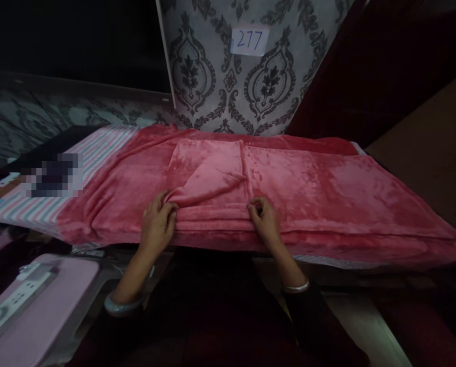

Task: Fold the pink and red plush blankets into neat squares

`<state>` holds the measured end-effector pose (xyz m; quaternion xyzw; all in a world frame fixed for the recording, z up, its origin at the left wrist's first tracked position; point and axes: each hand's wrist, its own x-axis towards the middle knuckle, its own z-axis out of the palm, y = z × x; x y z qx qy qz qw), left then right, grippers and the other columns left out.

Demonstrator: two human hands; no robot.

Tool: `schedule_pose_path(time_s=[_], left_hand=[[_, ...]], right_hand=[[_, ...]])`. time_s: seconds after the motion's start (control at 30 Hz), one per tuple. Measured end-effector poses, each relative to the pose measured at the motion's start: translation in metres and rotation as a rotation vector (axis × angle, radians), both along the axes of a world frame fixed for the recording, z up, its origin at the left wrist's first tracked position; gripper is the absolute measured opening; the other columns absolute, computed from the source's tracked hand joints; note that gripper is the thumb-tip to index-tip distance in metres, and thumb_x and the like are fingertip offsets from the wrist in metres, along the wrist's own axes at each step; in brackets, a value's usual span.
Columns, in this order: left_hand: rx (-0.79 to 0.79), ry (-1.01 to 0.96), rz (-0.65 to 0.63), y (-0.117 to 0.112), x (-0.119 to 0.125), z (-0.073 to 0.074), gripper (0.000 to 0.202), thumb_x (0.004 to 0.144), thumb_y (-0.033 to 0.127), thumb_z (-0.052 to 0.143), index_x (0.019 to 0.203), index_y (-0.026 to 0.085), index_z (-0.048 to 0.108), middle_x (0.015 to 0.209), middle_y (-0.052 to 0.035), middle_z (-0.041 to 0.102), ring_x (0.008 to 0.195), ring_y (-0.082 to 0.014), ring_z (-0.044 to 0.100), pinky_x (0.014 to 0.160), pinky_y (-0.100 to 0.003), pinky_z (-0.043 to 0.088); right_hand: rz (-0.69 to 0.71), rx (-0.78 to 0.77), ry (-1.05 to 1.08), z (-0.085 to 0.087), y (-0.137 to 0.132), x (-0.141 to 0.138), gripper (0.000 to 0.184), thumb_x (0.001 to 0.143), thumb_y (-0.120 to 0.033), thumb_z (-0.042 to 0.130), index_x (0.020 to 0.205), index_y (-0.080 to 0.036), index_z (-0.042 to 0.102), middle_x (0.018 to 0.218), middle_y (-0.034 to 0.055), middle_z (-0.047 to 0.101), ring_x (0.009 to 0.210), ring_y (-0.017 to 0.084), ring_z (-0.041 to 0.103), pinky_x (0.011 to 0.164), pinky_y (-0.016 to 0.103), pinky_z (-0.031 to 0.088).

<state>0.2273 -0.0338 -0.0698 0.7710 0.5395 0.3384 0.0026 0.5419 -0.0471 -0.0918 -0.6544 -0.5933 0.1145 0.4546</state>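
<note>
A pinkish-red plush blanket (300,188) lies over a long table, partly folded, with layered edges along the front. My left hand (157,221) pinches a corner of the folded flap near the front, left of the middle. Creases run from that corner toward the blanket's centre. My right hand (264,219) is closed on the blanket's front fold, right of the middle, with thumb and fingers together at the edge. Between both hands several folded layers show. The left part of the blanket lies loose and rumpled.
A striped cloth (101,153) shows under the blanket at the left, with a blurred-out patch on it. A power strip (17,300) rests on a pink stool (55,316) at lower left. A dark screen (71,46) and a paper marked 277 (250,40) are at the wall.
</note>
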Motion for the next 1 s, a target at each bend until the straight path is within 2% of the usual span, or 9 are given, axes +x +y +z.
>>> schedule_pose_path(time_s=[0.17,0.23,0.3,0.4,0.47,0.57,0.73,0.87,1.0], left_hand=[[0.163,0.028,0.123,-0.015,0.015,0.007,0.018,0.094,0.024,0.052,0.099,0.021,0.069,0.143,-0.0133,0.057,0.128,-0.0347,0.053,0.103,-0.058,0.045],[0.186,0.037,0.012,-0.023,0.032,0.009,0.020,0.096,0.023,0.051,0.101,0.022,0.070,0.131,-0.0115,0.065,0.121,-0.0314,0.057,0.102,-0.055,0.047],[0.143,0.063,-0.208,-0.028,0.054,0.008,0.026,0.098,0.020,0.047,0.108,0.023,0.070,0.120,-0.0086,0.070,0.117,-0.0269,0.061,0.104,-0.051,0.048],[0.057,0.135,-0.396,-0.025,0.086,0.005,0.033,0.100,0.018,0.043,0.119,0.022,0.069,0.120,-0.0100,0.071,0.119,-0.0262,0.060,0.105,-0.049,0.047],[0.007,0.198,-0.393,-0.018,0.101,0.006,0.032,0.099,0.018,0.045,0.120,0.020,0.068,0.122,-0.0125,0.070,0.117,-0.0281,0.060,0.100,-0.050,0.049],[-0.063,0.297,-0.375,-0.009,0.111,0.012,0.027,0.097,0.019,0.049,0.116,0.019,0.069,0.117,-0.0133,0.069,0.108,-0.0293,0.060,0.090,-0.048,0.050],[-0.085,0.368,-0.332,0.000,0.113,0.019,0.029,0.095,0.017,0.051,0.118,0.019,0.068,0.119,-0.0143,0.067,0.108,-0.0315,0.057,0.086,-0.048,0.048],[-0.086,0.410,-0.321,0.013,0.112,0.015,0.031,0.093,0.009,0.049,0.113,0.018,0.070,0.115,-0.0127,0.068,0.106,-0.0300,0.058,0.085,-0.045,0.047],[-0.092,0.418,-0.327,0.024,0.110,0.016,0.032,0.090,0.004,0.047,0.107,0.016,0.070,0.105,-0.0114,0.070,0.102,-0.0290,0.061,0.087,-0.045,0.048]], right_hand=[[0.005,-0.019,0.004,0.000,0.000,-0.002,0.025,0.089,-0.043,0.049,0.089,-0.022,0.064,0.062,-0.0008,0.058,0.054,0.018,0.051,0.053,0.030,0.037],[0.001,-0.028,-0.003,0.000,0.000,-0.003,0.025,0.089,-0.042,0.049,0.087,-0.022,0.064,0.063,0.0003,0.060,0.056,0.019,0.053,0.055,0.030,0.039],[0.003,-0.036,-0.009,0.000,0.000,-0.003,0.026,0.090,-0.042,0.049,0.086,-0.022,0.065,0.066,0.0017,0.063,0.059,0.020,0.056,0.057,0.031,0.041],[0.041,-0.002,-0.024,0.000,0.001,-0.002,0.028,0.092,-0.040,0.047,0.084,-0.021,0.067,0.074,0.0053,0.066,0.068,0.022,0.061,0.065,0.034,0.047],[0.077,0.058,-0.047,-0.001,-0.001,0.001,0.029,0.093,-0.036,0.046,0.087,-0.020,0.069,0.082,0.0085,0.069,0.078,0.024,0.064,0.075,0.038,0.052],[0.130,0.137,-0.097,-0.002,-0.008,0.006,0.028,0.094,-0.035,0.051,0.102,-0.020,0.073,0.102,0.0131,0.069,0.100,0.028,0.064,0.090,0.046,0.054],[0.283,0.095,-0.214,0.000,-0.017,0.011,0.042,0.088,-0.024,0.062,0.130,-0.023,0.065,0.137,0.0151,0.057,0.127,0.031,0.056,0.106,0.054,0.049],[0.318,0.052,-0.319,0.006,-0.014,0.007,0.046,0.088,-0.014,0.060,0.133,-0.022,0.063,0.136,0.0156,0.058,0.125,0.030,0.057,0.106,0.054,0.050],[0.320,0.036,-0.434,0.015,-0.007,0.001,0.044,0.086,-0.005,0.053,0.125,-0.020,0.068,0.124,0.0153,0.064,0.112,0.028,0.063,0.096,0.047,0.055]])
